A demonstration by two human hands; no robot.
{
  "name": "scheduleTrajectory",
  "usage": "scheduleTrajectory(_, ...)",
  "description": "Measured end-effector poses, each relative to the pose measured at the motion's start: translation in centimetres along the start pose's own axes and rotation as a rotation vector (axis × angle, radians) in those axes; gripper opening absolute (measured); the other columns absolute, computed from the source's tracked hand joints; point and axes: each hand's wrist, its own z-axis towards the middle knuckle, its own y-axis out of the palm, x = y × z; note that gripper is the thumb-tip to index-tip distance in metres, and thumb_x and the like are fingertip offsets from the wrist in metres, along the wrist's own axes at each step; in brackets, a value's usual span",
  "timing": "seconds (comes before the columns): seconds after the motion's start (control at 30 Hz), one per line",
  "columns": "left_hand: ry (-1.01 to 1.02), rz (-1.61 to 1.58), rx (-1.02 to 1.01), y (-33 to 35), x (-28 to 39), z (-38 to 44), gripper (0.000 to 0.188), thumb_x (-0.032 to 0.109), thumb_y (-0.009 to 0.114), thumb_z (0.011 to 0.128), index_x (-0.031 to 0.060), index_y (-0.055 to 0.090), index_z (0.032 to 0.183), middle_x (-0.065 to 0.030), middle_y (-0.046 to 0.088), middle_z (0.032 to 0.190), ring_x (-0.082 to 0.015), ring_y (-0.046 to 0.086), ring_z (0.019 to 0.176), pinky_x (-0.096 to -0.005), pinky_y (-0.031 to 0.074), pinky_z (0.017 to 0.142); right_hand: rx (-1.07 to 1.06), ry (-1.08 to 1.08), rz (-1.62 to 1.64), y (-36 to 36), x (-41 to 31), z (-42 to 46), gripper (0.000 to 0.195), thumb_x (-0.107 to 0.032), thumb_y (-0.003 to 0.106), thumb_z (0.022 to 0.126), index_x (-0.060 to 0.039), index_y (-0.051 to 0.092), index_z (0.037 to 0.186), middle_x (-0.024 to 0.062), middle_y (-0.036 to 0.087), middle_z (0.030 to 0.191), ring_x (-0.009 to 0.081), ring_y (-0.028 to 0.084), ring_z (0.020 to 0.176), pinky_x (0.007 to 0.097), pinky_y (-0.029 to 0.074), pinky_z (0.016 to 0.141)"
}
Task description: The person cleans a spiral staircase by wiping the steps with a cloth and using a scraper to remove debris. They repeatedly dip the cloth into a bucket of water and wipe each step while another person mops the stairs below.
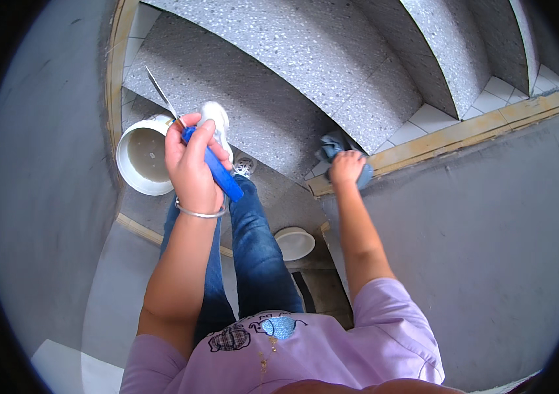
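Note:
My left hand [193,167] is raised in front of me, closed around the blue handle of a putty knife [224,176]. Its thin metal blade points up and to the left, seen nearly edge-on and touching nothing. Farther off, my right hand [348,167] presses a grey-blue cloth [333,145] against the yellowish edge trim [402,150] at the right end of a stair tread. Part of the cloth hangs over the trim; my fingers hide some of it. White tiles [404,132] line the stair's end beside the trim.
Speckled grey stairs [279,37] rise ahead and to the right. A white bucket of cloudy water [121,160] stands left of my feet, by the grey wall [48,147]. Behind my leg, lower down, is a white basin [295,244]. Another grey wall [471,236] stands at right.

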Motion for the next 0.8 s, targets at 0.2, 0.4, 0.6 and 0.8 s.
scheduleTrajectory(0.2, -0.086, 0.152, 0.073, -6.1, -4.5, 0.0, 0.025, 0.011, 0.060, 0.086, 0.0024, 0.048, 0.106, -0.0046, 0.050, 0.064, -0.0108, 0.048, 0.044, -0.0239, 0.040, 0.039, -0.291, -0.112, 0.061, 3.8, -3.4, 1.8, 0.028, -0.022, 0.047, 0.087, -0.0145, 0.062, 0.109, 0.0069, 0.059, 0.114, 0.0308, 0.049, 0.111, 0.0464, 0.047, 0.082)
scheduleTrajectory(0.4, -0.401, 0.208, 0.159, -14.7, -10.9, -2.0, 0.025, 0.011, 0.063, 0.083, 0.0063, 0.049, 0.104, -0.0032, 0.049, 0.064, -0.0104, 0.048, 0.044, -0.0233, 0.040, 0.037, -0.230, 1.150, 2.195, 7.3, -1.6, -1.1, 0.033, -0.017, 0.056, 0.082, -0.0051, 0.060, 0.112, 0.0156, 0.061, 0.117, 0.0302, 0.057, 0.108, 0.0467, 0.045, 0.094)
scheduleTrajectory(0.6, -0.429, 0.142, 0.270, -20.3, -9.8, -4.3, 0.026, 0.008, 0.064, 0.082, 0.0062, 0.048, 0.103, -0.0035, 0.052, 0.072, -0.0094, 0.048, 0.044, -0.0226, 0.040, 0.038, -0.005, 0.864, 2.865, -9.4, -5.2, 6.8, 0.027, -0.022, 0.037, 0.085, -0.0088, 0.051, 0.066, 0.0100, 0.059, 0.087, 0.0262, 0.057, 0.088, 0.0472, 0.045, 0.090)
scheduleTrajectory(0.8, -0.420, 0.081, 0.239, -21.9, -8.2, -3.4, 0.028, 0.006, 0.064, 0.082, 0.0075, 0.049, 0.105, -0.0028, 0.052, 0.071, -0.0099, 0.050, 0.046, -0.0228, 0.041, 0.040, -0.292, 0.499, 3.001, -24.6, -22.4, 14.2, 0.023, -0.015, 0.050, 0.080, -0.0040, 0.059, 0.098, 0.0117, 0.062, 0.103, 0.0279, 0.059, 0.099, 0.0467, 0.042, 0.097)
